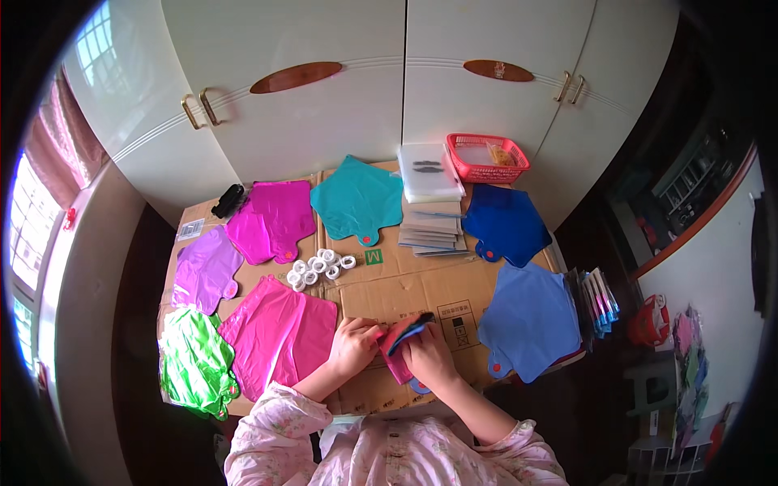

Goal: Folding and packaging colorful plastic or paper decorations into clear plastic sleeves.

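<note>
And here I have it, right at the near side of the cardboard: a small folded bundle of shiny sheets, reddish pink outside, dark and blue edges showing at the top, held up between my two hands. My right hand is wrapped firmly round its right side, while my left hand has its fingertips pinched on the left edge. Just under the right hand, a bit of blue with a red dot peeks out; I can't tell whether it belongs to the bundle. Close on the left lies a pink sheet, with a crinkled green sheet beyond. Over on the right, there's a light blue sheet. Farther up, white rings sit huddled, then a purple sheet, a magenta sheet, a teal sheet and a dark blue sheet. Between those last two, clear sleeves lie stacked, a red basket just beside them, all before the white cabinet.
</note>
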A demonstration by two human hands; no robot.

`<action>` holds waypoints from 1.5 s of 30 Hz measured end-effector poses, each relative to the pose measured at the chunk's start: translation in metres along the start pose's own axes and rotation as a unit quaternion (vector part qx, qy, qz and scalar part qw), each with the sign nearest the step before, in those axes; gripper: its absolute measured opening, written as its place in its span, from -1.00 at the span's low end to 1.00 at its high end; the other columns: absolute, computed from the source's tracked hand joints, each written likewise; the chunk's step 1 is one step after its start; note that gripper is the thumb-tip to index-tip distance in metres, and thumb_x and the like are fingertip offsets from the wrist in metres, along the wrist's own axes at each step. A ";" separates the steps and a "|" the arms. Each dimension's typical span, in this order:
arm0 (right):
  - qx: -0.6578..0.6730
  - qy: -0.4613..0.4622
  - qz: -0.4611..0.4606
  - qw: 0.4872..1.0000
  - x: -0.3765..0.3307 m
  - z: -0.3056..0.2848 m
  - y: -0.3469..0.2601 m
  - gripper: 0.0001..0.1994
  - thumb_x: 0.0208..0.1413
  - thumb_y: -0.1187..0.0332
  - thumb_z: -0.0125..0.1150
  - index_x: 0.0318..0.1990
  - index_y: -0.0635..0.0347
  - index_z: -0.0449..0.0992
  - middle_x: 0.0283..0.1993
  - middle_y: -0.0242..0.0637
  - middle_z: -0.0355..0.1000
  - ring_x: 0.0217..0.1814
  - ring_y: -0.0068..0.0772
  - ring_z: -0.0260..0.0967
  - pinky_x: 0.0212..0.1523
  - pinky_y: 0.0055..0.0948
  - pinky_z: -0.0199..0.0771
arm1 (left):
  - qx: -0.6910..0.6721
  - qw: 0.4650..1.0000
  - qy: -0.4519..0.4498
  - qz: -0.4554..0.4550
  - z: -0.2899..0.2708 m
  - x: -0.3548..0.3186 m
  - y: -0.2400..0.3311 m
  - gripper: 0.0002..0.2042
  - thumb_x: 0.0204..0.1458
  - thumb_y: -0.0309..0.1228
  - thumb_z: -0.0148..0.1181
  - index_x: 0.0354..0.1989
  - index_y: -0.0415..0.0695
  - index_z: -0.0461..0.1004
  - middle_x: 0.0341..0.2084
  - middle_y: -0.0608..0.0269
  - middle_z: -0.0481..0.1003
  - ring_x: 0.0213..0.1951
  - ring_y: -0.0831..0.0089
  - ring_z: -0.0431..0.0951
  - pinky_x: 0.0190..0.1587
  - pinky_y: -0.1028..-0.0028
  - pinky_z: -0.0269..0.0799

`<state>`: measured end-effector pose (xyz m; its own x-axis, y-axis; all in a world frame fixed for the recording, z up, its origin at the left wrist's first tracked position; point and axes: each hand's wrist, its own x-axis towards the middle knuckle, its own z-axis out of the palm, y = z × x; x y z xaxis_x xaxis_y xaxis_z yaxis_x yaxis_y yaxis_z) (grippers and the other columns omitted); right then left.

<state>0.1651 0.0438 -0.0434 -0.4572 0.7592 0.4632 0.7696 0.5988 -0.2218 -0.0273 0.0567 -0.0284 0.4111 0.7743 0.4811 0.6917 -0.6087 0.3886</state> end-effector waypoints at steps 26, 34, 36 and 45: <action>0.859 0.018 0.312 0.405 -0.022 0.007 0.002 -0.60 0.24 0.10 -0.20 -0.06 0.27 0.37 -0.11 -0.17 0.40 -0.08 -0.31 0.39 0.01 -0.30 0.40 | 0.115 0.967 -0.142 0.176 -0.023 -0.010 0.004 -0.67 -0.04 -0.39 0.06 -0.06 -0.18 0.45 0.01 0.24 0.46 0.16 0.42 0.35 0.18 0.34 0.19; 0.430 -0.114 0.120 0.887 -0.013 -0.033 0.026 -0.60 0.02 0.45 0.12 0.07 0.23 0.37 0.05 -0.04 0.36 0.04 -0.19 0.38 0.07 -0.26 0.37 | 0.134 0.969 -0.145 0.148 -0.026 -0.017 0.009 -0.67 0.04 -0.35 0.01 -0.03 -0.17 0.44 0.09 0.22 0.41 0.21 0.38 0.29 0.24 0.29 0.12; 0.301 -0.178 -0.029 0.936 -0.005 -0.054 0.059 -0.55 0.01 0.50 0.11 0.14 0.17 0.36 0.15 -0.03 0.31 0.12 -0.13 0.35 0.11 -0.29 0.35 | 0.137 0.969 -0.147 0.146 -0.027 -0.020 0.012 -0.67 0.05 -0.34 -0.01 -0.02 -0.17 0.44 0.11 0.21 0.38 0.24 0.38 0.26 0.26 0.27 0.09; 0.152 -0.047 -0.253 0.954 0.053 -0.025 0.078 -0.77 -0.01 0.45 0.15 -0.15 0.16 0.57 -0.14 -0.30 0.51 -0.09 -0.35 0.47 -0.12 -0.44 0.51 | 0.134 0.969 -0.155 0.139 -0.026 -0.021 0.013 -0.67 0.08 -0.34 -0.03 0.00 -0.15 0.42 0.14 0.18 0.36 0.27 0.37 0.21 0.27 0.21 0.05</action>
<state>0.2120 0.1239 -0.0146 -0.7846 0.3644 0.5016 0.2817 0.9302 -0.2352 -0.0426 0.0281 -0.0137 0.7328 0.6277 0.2625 0.6418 -0.7658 0.0395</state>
